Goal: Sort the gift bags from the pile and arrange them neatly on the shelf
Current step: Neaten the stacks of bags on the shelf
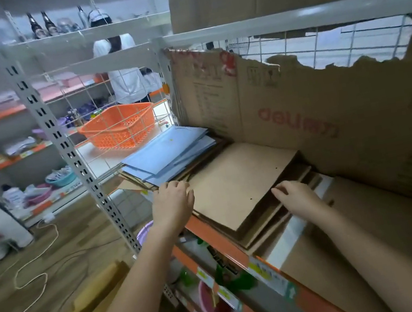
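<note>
I see my left hand point(173, 202) and right hand point(299, 198) resting on either edge of the brown bag stack point(237, 186) on the shelf point(213, 233), blue bags point(168, 151) just behind.

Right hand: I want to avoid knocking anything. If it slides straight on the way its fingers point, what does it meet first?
Probably the brown bag stack: the right hand rests at its right edge, fingers pointing left across it. Depth is unclear.
</note>
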